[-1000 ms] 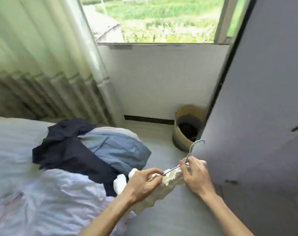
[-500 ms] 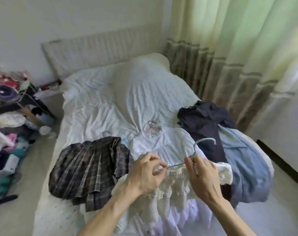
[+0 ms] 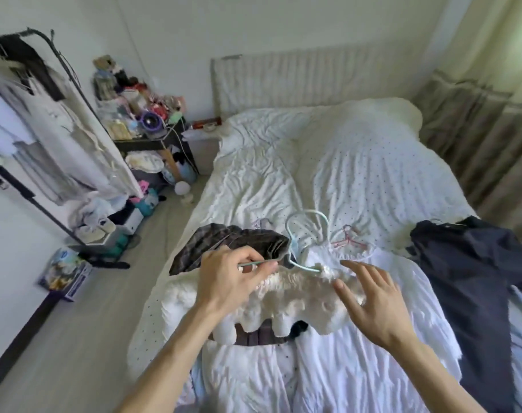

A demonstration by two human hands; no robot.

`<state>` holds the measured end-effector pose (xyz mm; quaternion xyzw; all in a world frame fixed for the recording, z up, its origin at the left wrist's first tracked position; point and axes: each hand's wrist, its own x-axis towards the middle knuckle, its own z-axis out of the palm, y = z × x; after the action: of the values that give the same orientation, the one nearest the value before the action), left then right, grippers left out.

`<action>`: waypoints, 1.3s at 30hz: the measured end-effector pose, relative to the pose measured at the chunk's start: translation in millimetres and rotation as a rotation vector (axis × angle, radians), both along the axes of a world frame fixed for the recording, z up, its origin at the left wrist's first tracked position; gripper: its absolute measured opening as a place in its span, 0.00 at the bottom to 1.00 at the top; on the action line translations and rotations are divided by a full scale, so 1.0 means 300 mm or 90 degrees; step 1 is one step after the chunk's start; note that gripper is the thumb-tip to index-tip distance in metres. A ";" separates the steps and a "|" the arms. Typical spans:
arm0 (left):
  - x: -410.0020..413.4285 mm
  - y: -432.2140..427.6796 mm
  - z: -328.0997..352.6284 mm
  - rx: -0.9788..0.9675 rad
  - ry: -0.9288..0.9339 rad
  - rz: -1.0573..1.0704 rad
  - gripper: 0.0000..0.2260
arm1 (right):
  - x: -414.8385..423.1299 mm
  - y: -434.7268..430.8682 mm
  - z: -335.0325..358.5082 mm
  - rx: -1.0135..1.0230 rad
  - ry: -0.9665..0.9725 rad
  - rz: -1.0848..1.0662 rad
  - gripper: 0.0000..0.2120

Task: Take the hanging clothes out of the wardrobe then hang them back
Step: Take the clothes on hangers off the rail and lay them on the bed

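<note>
A pale blue wire hanger carries a frilly white garment over the foot of the bed. My left hand pinches the hanger's left arm together with the garment's top edge. My right hand hovers with fingers spread over the garment's right end, holding nothing. Under the garment lies a dark plaid skirt. A white garment on a pink hanger lies just beyond. Dark navy clothing is heaped on the bed's right side.
A black clothes rack with pale hanging garments stands at the left wall. A cluttered side table sits beside the bed's head. Boxes and soft items litter the floor at the left. Curtains hang on the right.
The view has swung left from the window and wardrobe door to the bed. My right hand has let go of the hanger and opened; the garment now rests lower over the bed.
</note>
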<state>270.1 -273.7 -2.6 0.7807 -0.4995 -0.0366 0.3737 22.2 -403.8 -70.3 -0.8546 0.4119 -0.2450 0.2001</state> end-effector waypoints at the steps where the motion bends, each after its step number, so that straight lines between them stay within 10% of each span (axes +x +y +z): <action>1: 0.037 -0.005 0.005 -0.008 0.008 0.013 0.20 | 0.002 -0.021 -0.021 0.036 0.015 0.015 0.23; 24: 1.095 -0.723 -0.524 0.050 -0.074 0.091 0.05 | 0.949 -0.484 -0.466 0.393 0.020 -0.095 0.13; 32: 1.047 -0.810 -1.017 0.531 0.033 0.048 0.26 | 1.070 -0.547 -0.796 0.508 0.310 -0.122 0.32; 39: 0.888 -0.604 -1.264 0.716 0.142 -0.098 0.40 | 1.046 -0.532 -0.942 0.583 0.282 -0.226 0.39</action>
<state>536.5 -454.8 -381.8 0.8120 -0.4164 -0.4057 -0.0523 336.0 -563.4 -353.0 -0.6283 0.6469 0.1155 0.4164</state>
